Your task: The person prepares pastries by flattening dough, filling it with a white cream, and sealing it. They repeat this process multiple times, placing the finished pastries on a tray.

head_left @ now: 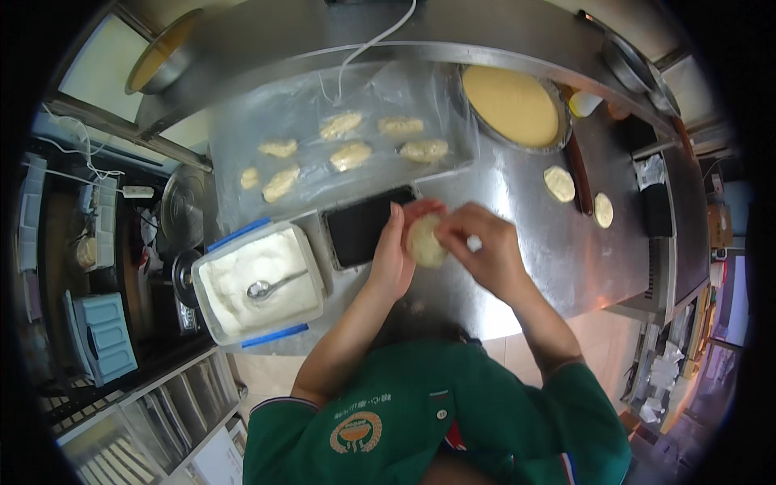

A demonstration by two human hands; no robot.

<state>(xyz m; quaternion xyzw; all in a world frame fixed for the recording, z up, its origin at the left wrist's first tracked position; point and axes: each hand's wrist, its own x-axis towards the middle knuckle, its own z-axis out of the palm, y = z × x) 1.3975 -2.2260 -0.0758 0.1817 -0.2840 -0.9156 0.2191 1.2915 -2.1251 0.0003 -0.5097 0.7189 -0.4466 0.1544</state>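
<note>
Over the steel counter, my left hand (394, 252) is cupped around a pale round of dough (426, 243). My right hand (485, 245) is closed, its fingertips at the dough's right edge. A small white end (474, 242) sticks out from the right fingers; the rest of that object is hidden, and its kind is unclear. Beneath and left of my hands lies a black rectangular tray (356, 230). Two flat dough rounds, one nearer (558, 184) and one farther right (603, 210), lie beside a dark rolling pin (579, 174).
At left stands a clear tub (317, 275) of white powder with a metal spoon (275, 286) in it. Several dough pieces (350, 156) lie on plastic sheeting (242, 121). A large pan (563, 121) of smooth yellow food sits at back right, below a steel shelf (283, 32).
</note>
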